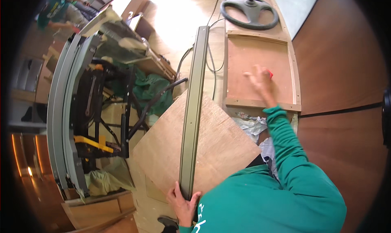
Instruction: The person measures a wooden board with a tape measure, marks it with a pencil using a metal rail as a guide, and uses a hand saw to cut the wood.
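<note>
Gripping the long olive-green metal bar point(193, 111) with our left hand point(182, 205), our blurred right hand point(258, 79) pinches a small red object point(269, 73) over the framed plywood panel point(255, 58).

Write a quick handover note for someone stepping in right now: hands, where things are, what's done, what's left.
Left hand: gripping the near end of the long olive-green straightedge, which lies across the plywood sheet.
Right hand: blurred, stretched over the framed wooden panel, at a small red object; grip unclear.
Done: straightedge laid on the sheet.
Left: no cut or mark visible on the sheet.
</note>
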The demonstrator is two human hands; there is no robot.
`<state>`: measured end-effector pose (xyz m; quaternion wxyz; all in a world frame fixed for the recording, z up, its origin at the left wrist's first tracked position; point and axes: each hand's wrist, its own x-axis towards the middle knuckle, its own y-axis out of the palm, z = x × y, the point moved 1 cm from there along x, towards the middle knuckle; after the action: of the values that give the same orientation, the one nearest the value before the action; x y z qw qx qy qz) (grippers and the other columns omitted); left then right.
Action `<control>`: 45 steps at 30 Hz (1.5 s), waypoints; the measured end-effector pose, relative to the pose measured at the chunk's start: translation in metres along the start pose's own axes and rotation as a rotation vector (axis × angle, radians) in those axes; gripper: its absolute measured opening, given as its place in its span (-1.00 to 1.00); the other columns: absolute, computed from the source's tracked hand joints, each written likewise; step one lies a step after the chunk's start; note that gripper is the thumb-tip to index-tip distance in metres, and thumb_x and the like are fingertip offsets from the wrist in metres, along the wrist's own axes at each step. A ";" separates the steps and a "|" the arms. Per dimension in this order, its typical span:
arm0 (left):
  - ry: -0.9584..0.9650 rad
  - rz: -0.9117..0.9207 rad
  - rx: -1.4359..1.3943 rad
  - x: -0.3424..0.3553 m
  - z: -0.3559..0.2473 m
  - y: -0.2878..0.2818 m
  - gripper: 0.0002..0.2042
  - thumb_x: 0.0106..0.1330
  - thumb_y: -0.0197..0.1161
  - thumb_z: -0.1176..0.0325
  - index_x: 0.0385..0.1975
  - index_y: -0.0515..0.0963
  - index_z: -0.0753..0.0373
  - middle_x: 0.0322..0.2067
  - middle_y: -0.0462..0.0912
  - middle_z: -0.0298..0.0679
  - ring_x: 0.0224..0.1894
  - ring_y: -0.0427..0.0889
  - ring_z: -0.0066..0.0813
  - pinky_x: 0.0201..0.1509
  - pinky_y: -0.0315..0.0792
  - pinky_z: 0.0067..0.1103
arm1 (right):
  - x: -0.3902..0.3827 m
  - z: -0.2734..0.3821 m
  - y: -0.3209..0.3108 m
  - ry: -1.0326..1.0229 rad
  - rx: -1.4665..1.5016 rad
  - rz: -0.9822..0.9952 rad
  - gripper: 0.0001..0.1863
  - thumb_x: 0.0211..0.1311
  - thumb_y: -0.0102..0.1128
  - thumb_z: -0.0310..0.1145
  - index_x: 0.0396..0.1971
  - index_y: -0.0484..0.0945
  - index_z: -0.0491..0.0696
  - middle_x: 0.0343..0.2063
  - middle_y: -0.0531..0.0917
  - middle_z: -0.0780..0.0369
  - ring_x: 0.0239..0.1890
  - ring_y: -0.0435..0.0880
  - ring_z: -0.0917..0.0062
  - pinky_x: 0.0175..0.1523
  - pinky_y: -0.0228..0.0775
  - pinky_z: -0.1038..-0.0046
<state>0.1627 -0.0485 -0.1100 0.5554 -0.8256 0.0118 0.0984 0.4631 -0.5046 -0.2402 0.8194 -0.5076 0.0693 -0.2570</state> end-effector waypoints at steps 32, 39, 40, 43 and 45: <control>-0.252 0.150 -0.650 -0.003 0.018 -0.059 -0.61 0.31 0.53 0.14 -0.19 0.61 0.38 -0.46 0.65 -0.31 -0.44 0.55 -0.59 -0.32 0.48 -0.59 | -0.109 -0.060 -0.165 0.253 1.016 -0.220 -0.35 0.34 0.40 -0.12 0.32 0.44 -0.11 -0.31 0.58 0.38 -0.50 0.41 0.87 -0.58 0.19 0.75; 0.033 0.347 -0.730 0.077 -0.120 -0.005 -0.73 0.59 0.17 0.22 0.01 0.56 0.32 -0.36 0.62 -0.30 -0.32 0.50 -0.60 -0.23 0.44 -0.56 | -0.122 -0.050 -0.196 0.181 1.118 -0.247 -0.38 0.33 0.42 -0.22 0.30 0.43 -0.14 -0.29 0.58 0.38 -0.39 0.47 0.82 -0.46 0.25 0.74; 0.095 0.339 -0.728 0.091 -0.138 0.009 -0.73 0.60 0.14 0.22 0.02 0.54 0.33 -0.33 0.59 -0.34 -0.31 0.47 -0.65 -0.22 0.42 -0.60 | -0.125 -0.049 -0.198 0.203 1.126 -0.232 -0.39 0.33 0.42 -0.23 0.30 0.43 -0.14 -0.29 0.58 0.38 -0.38 0.47 0.81 -0.44 0.26 0.74; 0.213 0.310 -0.688 0.125 -0.193 0.038 -0.72 0.62 0.10 0.23 0.04 0.52 0.35 -0.32 0.56 -0.34 -0.30 0.44 -0.66 -0.21 0.41 -0.62 | -0.132 -0.047 -0.200 0.165 1.113 -0.187 -0.41 0.35 0.41 -0.27 0.28 0.44 -0.15 -0.28 0.57 0.38 -0.37 0.48 0.81 -0.42 0.28 0.73; 0.340 0.191 -0.694 0.147 -0.205 0.078 -0.70 0.62 0.06 0.22 0.05 0.51 0.37 -0.32 0.59 -0.29 -0.30 0.49 -0.61 -0.20 0.45 -0.56 | -0.132 -0.045 -0.191 0.134 1.127 -0.172 -0.42 0.35 0.41 -0.27 0.28 0.44 -0.15 -0.28 0.57 0.38 -0.37 0.48 0.81 -0.42 0.28 0.73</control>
<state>0.3273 -0.2541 -0.1322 0.2217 -0.9640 0.1463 0.0098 0.2660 -0.5423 -0.1154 0.9335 0.0209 -0.0681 -0.3515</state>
